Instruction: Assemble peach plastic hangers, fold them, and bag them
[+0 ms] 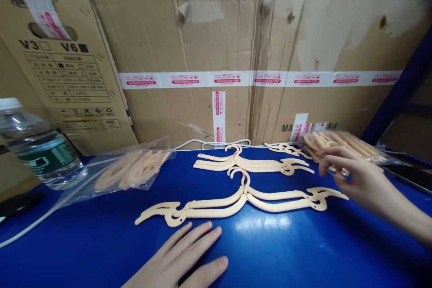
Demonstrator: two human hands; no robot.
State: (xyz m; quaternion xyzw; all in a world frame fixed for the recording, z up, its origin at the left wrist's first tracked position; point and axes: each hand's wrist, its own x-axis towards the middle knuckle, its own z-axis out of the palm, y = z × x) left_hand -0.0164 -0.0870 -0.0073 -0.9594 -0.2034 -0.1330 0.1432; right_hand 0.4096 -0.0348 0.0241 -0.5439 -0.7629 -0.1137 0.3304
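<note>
A cream plastic hanger (pixel 243 202) lies flat on the blue table (pixel 286 252) in front of me. Behind it lies a small stack of the same hangers (pixel 253 163). My left hand (pixel 184 261) rests flat on the table just below the near hanger, fingers stretched out and holding nothing. My right hand (pixel 347 173) reaches to the right end of the near hanger and toward a clear bag of hangers (pixel 340 144). Its fingers are spread and slightly curled, with nothing in them.
A second clear bag of hangers (pixel 131 168) lies at the left. A water bottle (pixel 37 146) stands at the far left beside a white cable (pixel 30 227). Taped cardboard boxes (pixel 216 54) wall off the back. A blue shelf post (pixel 401 90) rises at the right.
</note>
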